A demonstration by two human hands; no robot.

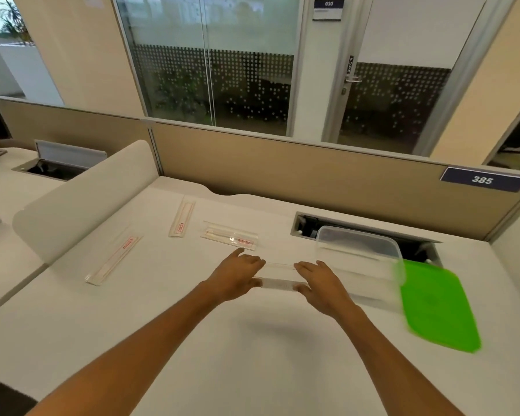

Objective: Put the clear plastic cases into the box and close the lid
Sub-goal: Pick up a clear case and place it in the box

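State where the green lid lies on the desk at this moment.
In the head view the green lid lies flat on the desk's right side, beside the clear box, beyond the right hand.

On the desk (252, 340), one case (278, 276) sits mid-desk between the left hand (237, 276) and right hand (321, 283). Three more cases (230, 235) lie behind and leftward. The box (359, 259) stands right, the lid (436, 307) beside it toward the right edge.
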